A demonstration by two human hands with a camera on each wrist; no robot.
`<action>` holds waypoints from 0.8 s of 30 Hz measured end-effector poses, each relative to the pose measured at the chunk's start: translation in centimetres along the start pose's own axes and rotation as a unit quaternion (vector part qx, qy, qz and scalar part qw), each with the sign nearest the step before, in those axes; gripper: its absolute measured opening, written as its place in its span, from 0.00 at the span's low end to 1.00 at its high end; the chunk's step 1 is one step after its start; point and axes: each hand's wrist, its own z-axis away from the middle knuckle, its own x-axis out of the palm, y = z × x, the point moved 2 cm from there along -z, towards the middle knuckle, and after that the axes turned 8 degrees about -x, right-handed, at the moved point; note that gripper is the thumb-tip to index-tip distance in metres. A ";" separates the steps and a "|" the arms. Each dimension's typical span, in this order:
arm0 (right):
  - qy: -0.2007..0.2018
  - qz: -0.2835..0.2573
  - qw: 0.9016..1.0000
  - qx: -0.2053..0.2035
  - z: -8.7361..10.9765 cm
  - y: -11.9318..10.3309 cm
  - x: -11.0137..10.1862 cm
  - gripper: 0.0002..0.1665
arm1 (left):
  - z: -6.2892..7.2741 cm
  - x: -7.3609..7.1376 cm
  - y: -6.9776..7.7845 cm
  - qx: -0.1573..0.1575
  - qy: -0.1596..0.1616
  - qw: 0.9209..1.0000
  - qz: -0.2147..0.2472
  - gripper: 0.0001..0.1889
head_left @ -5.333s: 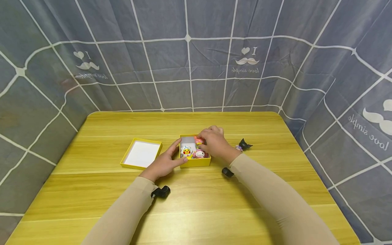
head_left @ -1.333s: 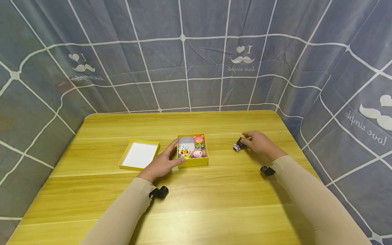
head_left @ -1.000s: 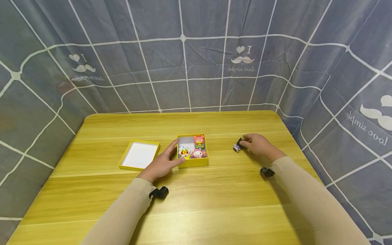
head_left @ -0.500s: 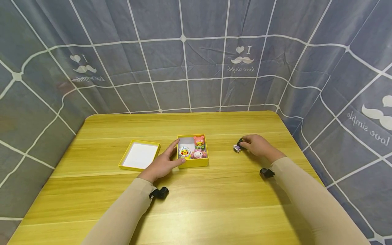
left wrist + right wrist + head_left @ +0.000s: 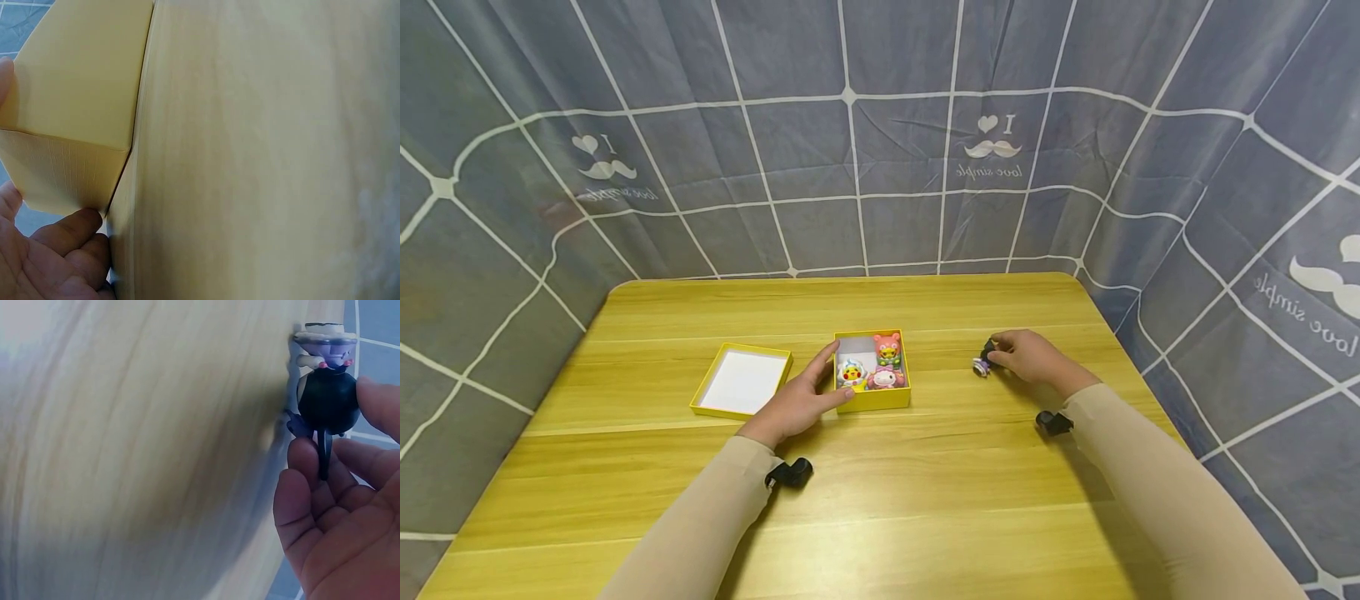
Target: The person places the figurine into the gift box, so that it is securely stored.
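Note:
In the head view my left hand (image 5: 797, 404) holds the near left corner of a yellow box (image 5: 874, 401), thumb at the front rim and fingers along the left side. Three small figurines sit in the box: a yellow-faced one in a pale hood (image 5: 852, 372), a pink bear-eared one (image 5: 887, 347) and a pink-and-white one (image 5: 886, 378). Off to the right, my right hand (image 5: 1036, 360) pinches a figurine with a black head (image 5: 328, 403) and purple-and-white dress. The right wrist view shows its black head between thumb and fingers, face hidden.
Left of the box lies its yellow lid (image 5: 747, 379), white inside facing up. Everything stands on a wooden table (image 5: 880, 500). A grey curtain with white lines (image 5: 902, 225) hangs behind the table and along both sides.
My right hand has left the pink bear-eared figurine in the box and moved right to the black-headed figurine, which it now pinches and has turned slightly. The left hand stays at the box.

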 end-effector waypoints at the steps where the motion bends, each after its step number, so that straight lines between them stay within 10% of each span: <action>1: -0.002 -0.001 1.000 -0.001 0.0 0.0 0.0 0.34 | 0.0 0.0 0.0 0.000 0.001 1.000 0.000 0.50; 24: -0.016 -0.021 0.999 -0.020 -0.7 -0.8 -0.5 0.28 | -0.1 0.1 0.2 0.007 0.007 1.000 -0.004 0.49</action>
